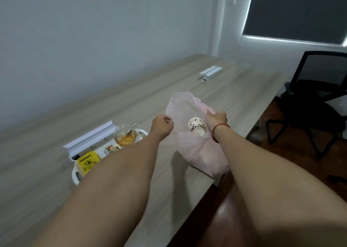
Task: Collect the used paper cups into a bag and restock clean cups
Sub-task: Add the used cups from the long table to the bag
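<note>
A thin pink plastic bag [189, 149] stands on the long wooden table [131, 100] near its right edge, with its mouth held wide. My left hand [162, 127] pinches the bag's left rim. On the right rim, my right hand [216, 122], with a red string at the wrist, grips a bunched fold. Inside the bag lie patterned paper cups [196, 127], stacked and tipped on their side.
A white tray [76, 175] to the left holds a glass teapot with amber tea [125, 136], a yellow box [89, 163] and small items. Behind it lies a white open box [90, 141]. A white cable hatch [210, 73] sits farther along. A black office chair [315, 104] stands at the right.
</note>
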`<action>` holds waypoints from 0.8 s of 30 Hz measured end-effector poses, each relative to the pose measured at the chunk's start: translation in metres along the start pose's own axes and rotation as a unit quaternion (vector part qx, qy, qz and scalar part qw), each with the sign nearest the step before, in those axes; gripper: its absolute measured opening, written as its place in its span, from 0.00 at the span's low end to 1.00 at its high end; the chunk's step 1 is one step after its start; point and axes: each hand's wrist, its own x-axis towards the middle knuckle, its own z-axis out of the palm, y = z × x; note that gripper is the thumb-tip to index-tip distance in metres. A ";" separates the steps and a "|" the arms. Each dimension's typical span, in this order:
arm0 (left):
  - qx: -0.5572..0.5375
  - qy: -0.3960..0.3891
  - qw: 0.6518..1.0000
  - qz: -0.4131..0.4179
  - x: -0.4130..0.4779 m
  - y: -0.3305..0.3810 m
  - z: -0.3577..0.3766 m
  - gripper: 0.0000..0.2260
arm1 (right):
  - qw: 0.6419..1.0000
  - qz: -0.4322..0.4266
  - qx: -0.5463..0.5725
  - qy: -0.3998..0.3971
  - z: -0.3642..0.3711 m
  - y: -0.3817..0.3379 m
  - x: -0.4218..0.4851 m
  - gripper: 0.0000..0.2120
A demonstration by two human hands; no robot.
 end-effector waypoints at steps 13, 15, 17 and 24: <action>0.157 0.070 0.947 -0.273 -0.033 -0.125 -0.076 0.22 | 0.995 -0.011 -0.039 -0.089 0.068 0.019 -0.029 0.16; 0.174 0.048 0.938 -0.297 -0.038 -0.147 -0.072 0.23 | 0.995 -0.014 -0.049 -0.089 0.072 0.024 -0.028 0.16; 0.176 0.032 0.930 -0.322 -0.043 -0.168 -0.068 0.26 | 0.994 -0.017 -0.062 -0.089 0.075 0.028 -0.028 0.16; 0.188 -0.021 0.917 -0.351 -0.035 -0.221 -0.060 0.37 | 0.987 -0.039 -0.130 -0.089 0.071 0.038 -0.024 0.14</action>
